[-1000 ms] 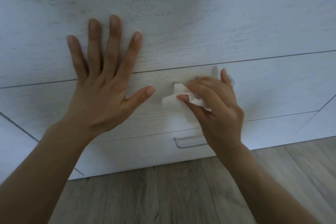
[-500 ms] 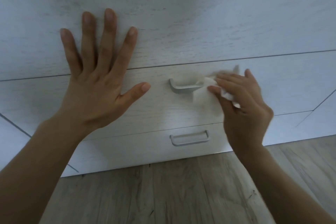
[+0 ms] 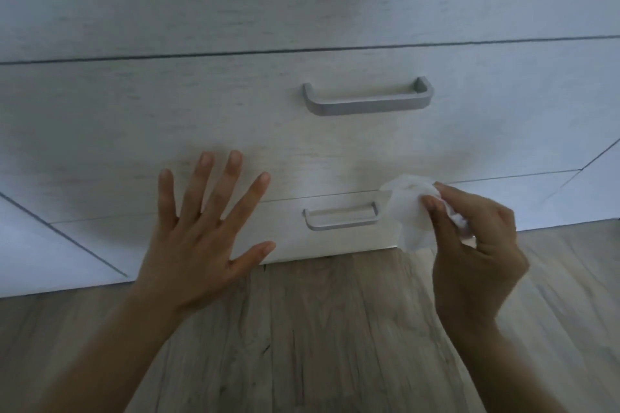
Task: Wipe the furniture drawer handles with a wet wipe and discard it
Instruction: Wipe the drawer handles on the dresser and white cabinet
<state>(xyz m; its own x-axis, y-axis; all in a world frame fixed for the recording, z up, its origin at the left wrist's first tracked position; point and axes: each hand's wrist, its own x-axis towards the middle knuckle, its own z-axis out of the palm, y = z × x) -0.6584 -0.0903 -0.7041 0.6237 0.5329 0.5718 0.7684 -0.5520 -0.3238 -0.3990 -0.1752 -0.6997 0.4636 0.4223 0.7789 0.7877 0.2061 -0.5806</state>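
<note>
A white wood-grain chest of drawers [image 3: 201, 104] fills the upper view. Its middle drawer carries a grey bar handle [image 3: 367, 102], fully uncovered. The bottom drawer has a smaller grey handle [image 3: 340, 216]. My right hand [image 3: 476, 248] pinches a crumpled white wet wipe [image 3: 407, 211] just right of the bottom handle's right end; whether the wipe touches the handle I cannot tell. My left hand [image 3: 204, 231] is spread with straight fingers in front of the drawer fronts, left of the bottom handle; contact with the wood is unclear.
A grey wood-look floor [image 3: 318, 329] runs below the chest's bottom edge. Angled seams of neighbouring panels show at the far left [image 3: 67, 238] and far right [image 3: 600, 154].
My right hand has left the middle handle and dropped with the wipe to beside the bottom handle. My left hand has moved down from the upper drawer front. The view now shows both handles larger.
</note>
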